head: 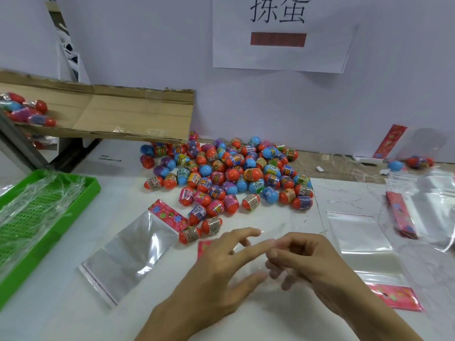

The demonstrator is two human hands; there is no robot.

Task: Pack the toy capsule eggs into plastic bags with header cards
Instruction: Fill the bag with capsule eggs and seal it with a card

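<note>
Both hands meeting over a clear bag [256, 269]: left hand [221, 264] fingers spread, right hand [310, 262] fingers curled, seemingly pinching film. Flimsy, slippery, clingy stuff; best taken at the mouth edge.

Left hand [221, 262] spread flat; right hand [307, 262] curled, fingertips meeting left's.

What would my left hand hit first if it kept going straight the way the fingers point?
Probably the right hand: the left hand points up and right, and its fingertips already reach the right hand's fingers. Past them lies a clear plastic bag. Depth is unclear.
</note>
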